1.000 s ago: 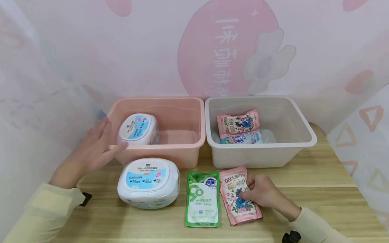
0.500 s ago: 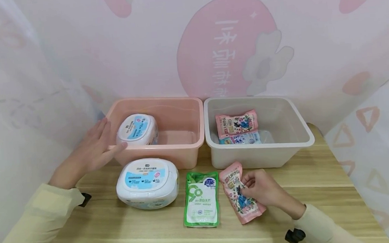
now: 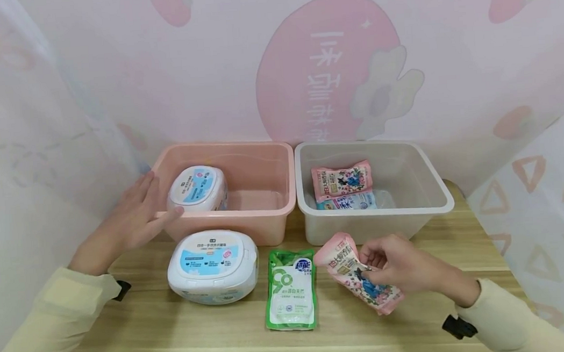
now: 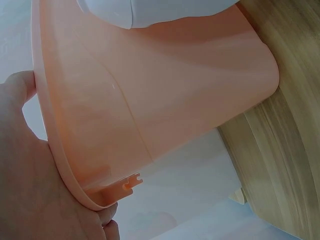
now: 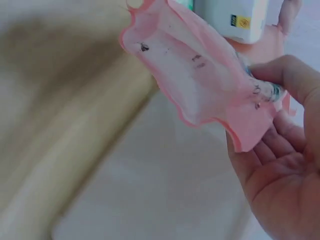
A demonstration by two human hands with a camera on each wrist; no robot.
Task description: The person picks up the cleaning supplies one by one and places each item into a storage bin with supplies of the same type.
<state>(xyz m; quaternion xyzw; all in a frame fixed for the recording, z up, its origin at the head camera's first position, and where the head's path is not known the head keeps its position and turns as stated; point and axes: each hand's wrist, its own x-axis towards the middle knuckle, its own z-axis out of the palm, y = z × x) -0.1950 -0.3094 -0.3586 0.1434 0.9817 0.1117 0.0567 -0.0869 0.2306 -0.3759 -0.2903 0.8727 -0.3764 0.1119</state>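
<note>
Between thumb and fingers, my right hand (image 3: 406, 265) pinches a pink floral detergent pouch (image 3: 348, 266), which tilts with its top toward the left. The right wrist view shows the pouch's crimped pink end (image 5: 200, 80) hanging off the table. My left hand (image 3: 124, 218) rests on the left corner of the pink bin's rim (image 3: 236, 214), fingers extended. Inside that bin stands a white laundry capsule tub (image 3: 197, 189). A second capsule tub (image 3: 213, 269) sits on the table before it. Beside the pink pouch lies a green and white detergent pouch (image 3: 291, 291).
To the right of the pink bin stands a grey-white bin (image 3: 378, 213). It holds another pink floral pouch (image 3: 342, 180) on top of a blue and white pouch (image 3: 349, 201). A printed curtain (image 3: 207, 67) hangs behind both bins. All stands on a wooden table (image 3: 200, 342).
My right hand has lifted the pink pouch off the table, tilted it and drawn it a little to the right. My left hand keeps its place on the rim.
</note>
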